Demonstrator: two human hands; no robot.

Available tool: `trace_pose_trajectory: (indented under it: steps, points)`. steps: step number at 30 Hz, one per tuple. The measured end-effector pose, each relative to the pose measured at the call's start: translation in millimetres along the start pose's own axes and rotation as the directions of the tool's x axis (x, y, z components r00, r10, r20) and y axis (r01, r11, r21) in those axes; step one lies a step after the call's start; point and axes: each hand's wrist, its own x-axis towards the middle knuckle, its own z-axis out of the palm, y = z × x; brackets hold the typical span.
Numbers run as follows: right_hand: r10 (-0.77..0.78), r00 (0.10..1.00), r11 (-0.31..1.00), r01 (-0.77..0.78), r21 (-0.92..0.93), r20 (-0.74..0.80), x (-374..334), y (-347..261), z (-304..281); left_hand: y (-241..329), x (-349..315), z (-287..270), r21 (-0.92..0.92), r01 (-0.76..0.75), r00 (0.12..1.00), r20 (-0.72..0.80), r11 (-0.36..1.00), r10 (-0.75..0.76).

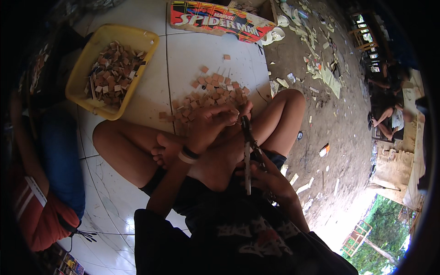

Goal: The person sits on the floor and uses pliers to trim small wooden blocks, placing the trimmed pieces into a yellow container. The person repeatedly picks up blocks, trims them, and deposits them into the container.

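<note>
the right hand [268, 176] has its fingers wrapped around the handles of scissors [247, 151], blades pointing up toward the left hand [215, 121]. the left hand's fingers are bunched together near the blade tips; what they pinch cannot be told. just beyond them lies a heap of small wooden squares [206, 98] on the white tiled floor [151, 91]; farther left, a yellow tub [98, 41] holds more.

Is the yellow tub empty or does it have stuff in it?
Not empty. The yellow tub holds a heap of small brown and pale square pieces covering its bottom, though they stay below its rim.
</note>
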Motion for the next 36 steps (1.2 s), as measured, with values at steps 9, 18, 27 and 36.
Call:
trace_pose_trajectory:
  steps: [9, 18, 27, 36]
  points:
    - [-0.030, 0.999, 0.999, 0.030, 0.011, 0.022, 0.1, -2.0, 4.8, -3.1, -2.6, 7.2, 0.012, -0.034, 0.999, 0.019, 0.999, 0.034]
    - [-0.053, 0.998, 0.998, 0.052, 0.025, 0.033, 2.5, 0.9, 3.9, -3.8, -2.4, 8.1, 0.138, -0.130, 0.991, 0.012, 0.982, 0.130]
    - [-0.033, 0.999, 0.999, 0.032, -0.043, -0.021, 5.3, 9.3, 1.4, -1.4, -3.2, 10.2, 0.177, -0.189, 0.982, 0.007, 0.966, 0.191]
    - [-0.104, 0.991, 0.988, 0.094, 0.119, 0.085, 22.3, 41.3, -3.9, -1.0, -3.8, 11.9, 0.195, -0.225, 0.974, 0.049, 0.955, 0.220]
